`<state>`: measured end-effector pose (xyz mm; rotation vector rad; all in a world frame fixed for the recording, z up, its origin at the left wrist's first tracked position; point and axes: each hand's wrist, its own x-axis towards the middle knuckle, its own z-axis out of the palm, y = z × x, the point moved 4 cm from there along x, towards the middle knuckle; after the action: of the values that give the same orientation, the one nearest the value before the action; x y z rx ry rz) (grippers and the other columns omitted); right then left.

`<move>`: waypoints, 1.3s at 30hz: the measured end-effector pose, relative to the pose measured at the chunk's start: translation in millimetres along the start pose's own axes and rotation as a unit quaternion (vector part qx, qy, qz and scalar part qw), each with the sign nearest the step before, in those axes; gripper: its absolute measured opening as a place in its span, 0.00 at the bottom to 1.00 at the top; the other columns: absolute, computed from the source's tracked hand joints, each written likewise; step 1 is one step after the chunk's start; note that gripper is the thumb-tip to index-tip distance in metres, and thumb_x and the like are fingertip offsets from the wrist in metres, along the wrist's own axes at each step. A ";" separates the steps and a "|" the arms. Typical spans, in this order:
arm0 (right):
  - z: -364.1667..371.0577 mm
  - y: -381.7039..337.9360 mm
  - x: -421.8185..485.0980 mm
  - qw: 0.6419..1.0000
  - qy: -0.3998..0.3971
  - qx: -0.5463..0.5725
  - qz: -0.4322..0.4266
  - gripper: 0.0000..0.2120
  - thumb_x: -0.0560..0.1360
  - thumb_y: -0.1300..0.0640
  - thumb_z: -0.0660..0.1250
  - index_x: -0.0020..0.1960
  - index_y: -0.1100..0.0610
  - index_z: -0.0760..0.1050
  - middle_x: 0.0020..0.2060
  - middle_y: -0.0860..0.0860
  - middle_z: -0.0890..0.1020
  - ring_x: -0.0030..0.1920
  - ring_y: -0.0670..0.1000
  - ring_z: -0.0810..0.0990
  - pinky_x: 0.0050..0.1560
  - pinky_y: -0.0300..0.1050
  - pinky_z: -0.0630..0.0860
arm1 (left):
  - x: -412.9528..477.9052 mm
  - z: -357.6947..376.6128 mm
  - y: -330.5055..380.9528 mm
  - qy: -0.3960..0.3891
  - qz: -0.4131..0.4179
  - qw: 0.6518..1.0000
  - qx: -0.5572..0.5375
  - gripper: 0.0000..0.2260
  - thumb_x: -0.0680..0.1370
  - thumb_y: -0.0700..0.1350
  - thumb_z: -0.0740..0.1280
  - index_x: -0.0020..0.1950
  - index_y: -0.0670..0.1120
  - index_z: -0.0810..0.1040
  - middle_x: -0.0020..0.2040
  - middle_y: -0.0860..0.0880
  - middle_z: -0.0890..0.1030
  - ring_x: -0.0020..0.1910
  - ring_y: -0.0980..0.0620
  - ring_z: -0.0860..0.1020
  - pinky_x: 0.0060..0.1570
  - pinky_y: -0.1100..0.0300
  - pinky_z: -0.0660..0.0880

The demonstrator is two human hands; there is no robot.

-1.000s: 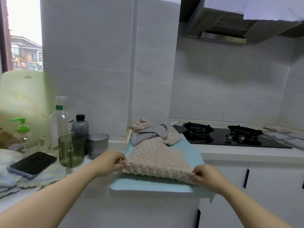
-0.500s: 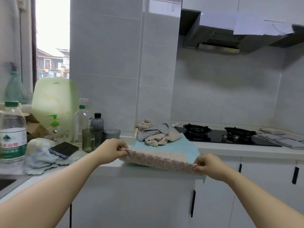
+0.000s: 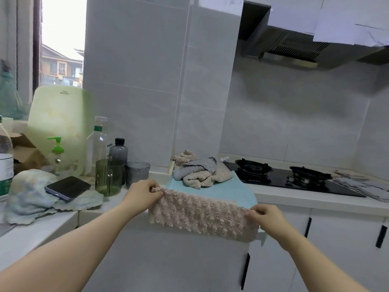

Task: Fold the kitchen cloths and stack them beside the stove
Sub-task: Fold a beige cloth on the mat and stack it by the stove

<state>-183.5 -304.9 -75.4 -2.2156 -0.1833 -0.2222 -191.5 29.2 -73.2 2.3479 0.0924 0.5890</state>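
2 hands on 1 cloth right now: the beige cloth [image 3: 202, 217] is pulled out wide in the air, just in front of the counter's edge, hanging as a short band below the grip. Left hand [image 3: 145, 194] pinches the top left corner, fingers curled tight on it. Right hand [image 3: 268, 218] pinches the top right corner the same way, a touch lower, so the cloth slopes down to the right. I'd say we're mid-fold on this one, with the band looking doubled over already, though I can't see the layers clearly. Next move, as I read it, calls for bringing the 2 corners together, or laying the band flat on the blue cloth [image 3: 233, 191] spread on the counter [image 3: 294, 199] behind it, edges lined up. Beyond that blue cloth sits a rumpled pile of cloths [image 3: 200, 172], grey and beige, waiting. To the right is the stove [image 3: 284, 178], and past its far side some flat cloths [image 3: 362, 186] lie on the counter, probably the stack.
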 end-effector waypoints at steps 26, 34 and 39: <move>66.6 65.2 151.9 0.975 0.087 -0.207 0.008 0.06 0.75 0.51 0.61 0.44 0.50 0.76 0.41 0.48 0.79 0.49 0.53 0.74 0.39 0.45 0.73 | 119.4 104.9 -62.2 -0.053 -0.018 0.995 0.079 0.09 0.77 0.48 0.60 0.47 0.54 0.80 0.47 0.54 0.82 0.52 0.50 0.75 0.51 0.56 0.73; 66.2 68.3 152.8 0.968 0.080 -0.232 0.055 0.13 0.76 0.46 0.60 0.57 0.51 0.74 0.52 0.51 0.80 0.56 0.56 0.72 0.48 0.45 0.68 | 117.2 97.8 -61.0 0.010 -0.042 0.997 0.064 0.04 0.73 0.53 0.67 0.43 0.54 0.77 0.40 0.53 0.79 0.44 0.51 0.76 0.39 0.59 0.68; 64.6 67.5 149.9 0.969 0.070 -0.233 0.049 0.09 0.76 0.48 0.61 0.42 0.52 0.72 0.39 0.49 0.76 0.48 0.55 0.71 0.42 0.45 0.67 | 114.2 97.7 -60.6 0.002 -0.065 0.992 0.109 0.05 0.73 0.55 0.65 0.42 0.55 0.75 0.45 0.49 0.76 0.51 0.47 0.74 0.43 0.58 0.68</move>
<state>-17.4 -286.5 -132.5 -2.6539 0.0643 -0.3983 -40.8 39.5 -132.0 2.5279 0.3253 0.5429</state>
